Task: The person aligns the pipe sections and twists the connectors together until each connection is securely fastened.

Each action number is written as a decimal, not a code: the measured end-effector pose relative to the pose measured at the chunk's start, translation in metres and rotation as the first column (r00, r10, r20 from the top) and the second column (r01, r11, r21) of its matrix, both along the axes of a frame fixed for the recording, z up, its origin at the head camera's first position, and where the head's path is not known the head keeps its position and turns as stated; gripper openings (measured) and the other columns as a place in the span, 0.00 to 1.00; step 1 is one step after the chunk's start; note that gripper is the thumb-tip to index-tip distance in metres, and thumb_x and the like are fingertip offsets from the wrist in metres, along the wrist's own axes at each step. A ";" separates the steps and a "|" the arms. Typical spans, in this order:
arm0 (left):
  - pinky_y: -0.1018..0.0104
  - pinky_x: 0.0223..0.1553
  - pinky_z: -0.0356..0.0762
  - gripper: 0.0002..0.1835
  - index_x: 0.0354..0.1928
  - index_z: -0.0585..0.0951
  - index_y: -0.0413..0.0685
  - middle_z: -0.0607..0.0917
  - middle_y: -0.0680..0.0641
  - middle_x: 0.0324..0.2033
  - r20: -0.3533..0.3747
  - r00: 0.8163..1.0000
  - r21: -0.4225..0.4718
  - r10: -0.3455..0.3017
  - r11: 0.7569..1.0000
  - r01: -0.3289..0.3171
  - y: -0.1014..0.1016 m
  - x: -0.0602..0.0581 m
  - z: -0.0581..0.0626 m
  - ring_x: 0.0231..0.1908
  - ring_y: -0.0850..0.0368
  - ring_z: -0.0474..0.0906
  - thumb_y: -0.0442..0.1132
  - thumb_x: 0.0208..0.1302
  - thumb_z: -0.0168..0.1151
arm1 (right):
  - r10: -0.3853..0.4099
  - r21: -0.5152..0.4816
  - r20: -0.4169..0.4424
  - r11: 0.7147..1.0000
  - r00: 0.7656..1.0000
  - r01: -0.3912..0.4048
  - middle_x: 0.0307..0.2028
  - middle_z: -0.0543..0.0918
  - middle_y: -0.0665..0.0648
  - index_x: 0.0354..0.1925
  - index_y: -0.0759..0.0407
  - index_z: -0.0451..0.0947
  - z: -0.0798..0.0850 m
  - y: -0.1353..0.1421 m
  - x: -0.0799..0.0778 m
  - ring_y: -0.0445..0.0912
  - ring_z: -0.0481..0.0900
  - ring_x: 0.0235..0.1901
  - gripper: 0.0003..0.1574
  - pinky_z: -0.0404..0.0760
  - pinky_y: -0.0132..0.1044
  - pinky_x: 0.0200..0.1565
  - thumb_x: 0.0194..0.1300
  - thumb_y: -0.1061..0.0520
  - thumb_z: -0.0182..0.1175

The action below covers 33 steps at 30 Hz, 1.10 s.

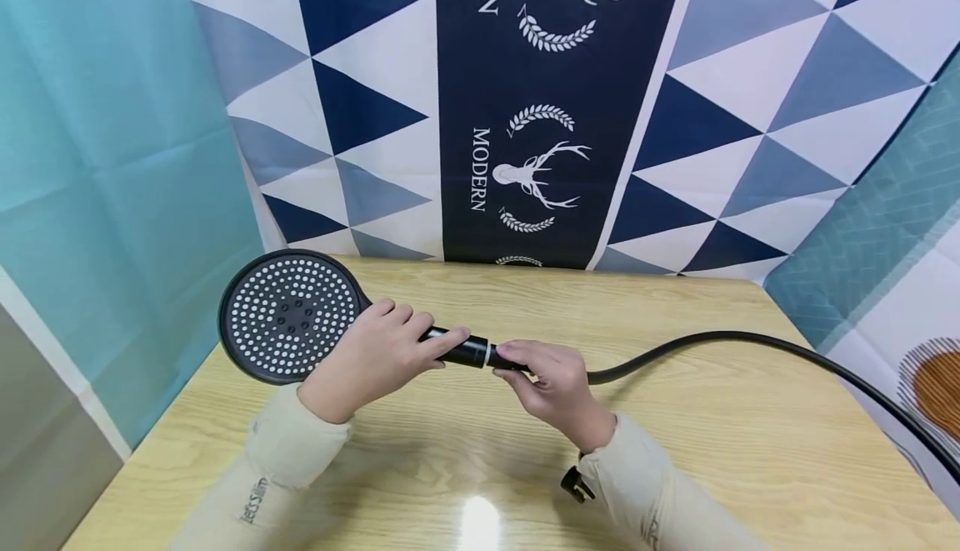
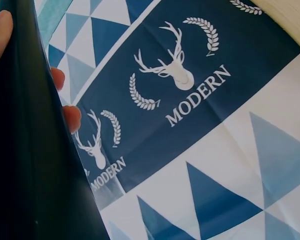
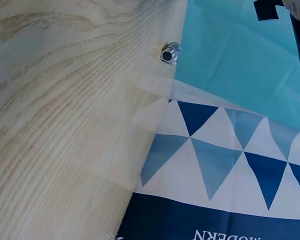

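A black hand shower (image 1: 296, 318) with a round, white-dotted spray face is held up at the left in the head view. My left hand (image 1: 382, 355) grips its handle (image 1: 468, 351), index finger laid along it. In the left wrist view the dark handle (image 2: 35, 130) fills the left side, with fingertips (image 2: 72, 119) showing past its edge. My right hand (image 1: 551, 380) pinches the end of a black hose (image 1: 720, 336) between thumb and fingers, right at the handle's lower end. A pale ring (image 1: 488, 355) shows at that joint.
Both hands are above a light wooden table (image 1: 450, 468). Off its right edge runs the hose. A small metal fitting (image 3: 170, 53) lies near the table edge in the right wrist view. A patterned curtain (image 1: 375, 101) hangs behind.
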<state>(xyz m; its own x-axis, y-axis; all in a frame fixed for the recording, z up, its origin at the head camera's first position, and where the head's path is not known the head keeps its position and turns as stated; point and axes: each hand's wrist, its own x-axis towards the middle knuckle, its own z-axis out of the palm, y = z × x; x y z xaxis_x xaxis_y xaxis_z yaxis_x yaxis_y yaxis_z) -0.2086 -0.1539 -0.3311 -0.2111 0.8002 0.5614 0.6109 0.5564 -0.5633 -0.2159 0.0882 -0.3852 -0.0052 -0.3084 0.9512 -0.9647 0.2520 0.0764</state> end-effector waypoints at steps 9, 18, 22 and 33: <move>0.66 0.25 0.71 0.25 0.49 0.81 0.60 0.81 0.51 0.27 0.009 1.000 -0.018 0.010 1.000 -0.010 -0.001 -0.001 0.001 0.23 0.56 0.75 0.57 0.48 0.72 | -0.031 0.046 0.052 0.999 0.998 0.029 0.27 0.85 0.64 0.35 0.72 0.80 0.001 -0.001 0.002 0.51 0.84 0.24 0.18 0.82 0.35 0.28 0.69 0.55 0.58; 0.65 0.25 0.71 0.24 0.49 0.81 0.60 0.79 0.50 0.25 0.018 1.000 0.005 -0.010 1.000 0.009 -0.002 0.003 0.001 0.22 0.55 0.75 0.56 0.50 0.72 | -0.034 0.078 0.047 0.997 0.998 0.031 0.31 0.85 0.63 0.37 0.69 0.80 0.002 0.001 0.005 0.50 0.84 0.27 0.13 0.82 0.34 0.30 0.67 0.57 0.59; 0.65 0.25 0.71 0.25 0.49 0.82 0.60 0.80 0.51 0.26 0.012 0.999 0.006 -0.030 1.000 0.030 -0.002 0.002 0.002 0.23 0.56 0.75 0.56 0.48 0.73 | -0.049 0.088 -0.062 0.995 0.997 0.055 0.31 0.84 0.64 0.36 0.68 0.81 0.002 0.001 0.004 0.51 0.84 0.27 0.10 0.83 0.36 0.31 0.67 0.60 0.59; 0.65 0.25 0.72 0.27 0.48 0.82 0.59 0.79 0.50 0.26 0.005 0.998 0.024 -0.070 0.997 0.070 0.001 -0.001 0.002 0.22 0.56 0.75 0.56 0.44 0.76 | -0.055 0.025 -0.125 0.998 0.991 0.059 0.28 0.84 0.65 0.31 0.68 0.83 0.004 0.001 0.006 0.53 0.85 0.24 0.11 0.83 0.36 0.30 0.66 0.60 0.61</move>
